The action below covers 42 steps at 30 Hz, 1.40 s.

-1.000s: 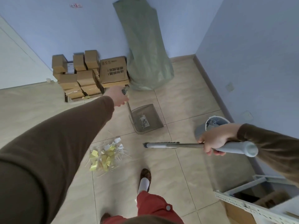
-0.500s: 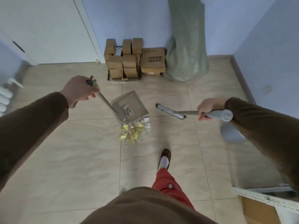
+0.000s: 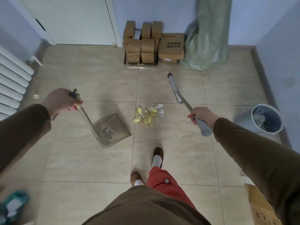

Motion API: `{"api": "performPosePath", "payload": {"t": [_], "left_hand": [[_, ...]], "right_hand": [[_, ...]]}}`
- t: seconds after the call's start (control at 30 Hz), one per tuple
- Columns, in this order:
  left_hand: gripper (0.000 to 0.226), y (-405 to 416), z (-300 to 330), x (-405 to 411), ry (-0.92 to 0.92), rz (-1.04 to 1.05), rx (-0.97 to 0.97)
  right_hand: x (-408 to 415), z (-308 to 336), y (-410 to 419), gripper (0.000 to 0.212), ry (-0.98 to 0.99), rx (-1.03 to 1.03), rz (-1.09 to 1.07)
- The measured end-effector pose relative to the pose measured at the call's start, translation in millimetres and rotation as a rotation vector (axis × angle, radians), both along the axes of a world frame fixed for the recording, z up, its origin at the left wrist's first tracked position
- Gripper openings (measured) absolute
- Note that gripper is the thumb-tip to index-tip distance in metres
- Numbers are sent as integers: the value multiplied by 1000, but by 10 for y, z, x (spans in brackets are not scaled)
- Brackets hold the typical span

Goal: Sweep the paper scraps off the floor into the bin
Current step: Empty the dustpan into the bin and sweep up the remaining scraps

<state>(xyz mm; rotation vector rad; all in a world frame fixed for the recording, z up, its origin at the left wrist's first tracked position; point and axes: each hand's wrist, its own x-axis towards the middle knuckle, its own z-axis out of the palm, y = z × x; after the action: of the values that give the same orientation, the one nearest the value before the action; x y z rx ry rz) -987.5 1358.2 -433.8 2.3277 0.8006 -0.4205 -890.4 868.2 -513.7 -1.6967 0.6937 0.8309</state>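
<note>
Head view, looking down at a tiled floor (image 3: 90, 159). Clock directions were taken from the paper scraps (image 3: 148, 116), a small heap of yellow and white bits lying on the floor near frame centre.

At about 10 o'clock, far off by the wall, stood a white radiator (image 3: 13, 82). At 9 o'clock the left hand (image 3: 62, 102) was wrapped around the top of the dustpan handle, fingers curled tight about it, arm in a brown sleeve. The handle ran down to the dustpan (image 3: 112, 129), a translucent tray at roughly 8 o'clock from the scraps, just beside the heap but not touching it — its open lip faced the pile. A few pale scraps and a label were visible inside the tray. Whether the lip rested flat on the tile could not be told.

At 12 o'clock, against the far wall, sat stacked cardboard boxes (image 3: 152, 44), with a tall green sack (image 3: 209, 34) at 1 o'clock.

The broom (image 3: 176, 90) was at 1 to 2 o'clock; its head lay beyond the pile, apart from it. The right hand (image 3: 203, 116) at 3 o'clock gripped the grey end of the broom handle, fingers closed around it.

Further out at 3 o'clock, near the right wall, stood the bin (image 3: 267, 118) — a pale round bucket, upright, well apart from the scraps, some paper already inside.

At 6 o'clock, two feet in patterned slippers and a red trouser leg.
</note>
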Motion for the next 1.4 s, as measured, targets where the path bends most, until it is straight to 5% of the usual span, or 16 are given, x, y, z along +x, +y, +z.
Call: {"api": "performPosePath", "payload": {"t": [0.17,0.5,0.7,0.93,1.17,1.4], "left_hand": [[14,134,-275,123,40,32,-30],[15,-47,-241,697,73,-9,-69],[15,-379,-200,1023,95,-141,-16],[21,-804,-194,1414,64,-179,-49],[25,-915,-248,1268,77,-91,-73],[26,-655,-273,791,171,42,-188]], "right_hand": [[4,-117,33,12,-133,-62,84],[249,-796,307,39,52,-340,298],[-145,-998,880,63,104,-181,340],[-766,-925,1199,21,196,-131,493],[-1053,-627,1087,49,309,111,394],[-1259,-186,601,40,316,242,218]]}}
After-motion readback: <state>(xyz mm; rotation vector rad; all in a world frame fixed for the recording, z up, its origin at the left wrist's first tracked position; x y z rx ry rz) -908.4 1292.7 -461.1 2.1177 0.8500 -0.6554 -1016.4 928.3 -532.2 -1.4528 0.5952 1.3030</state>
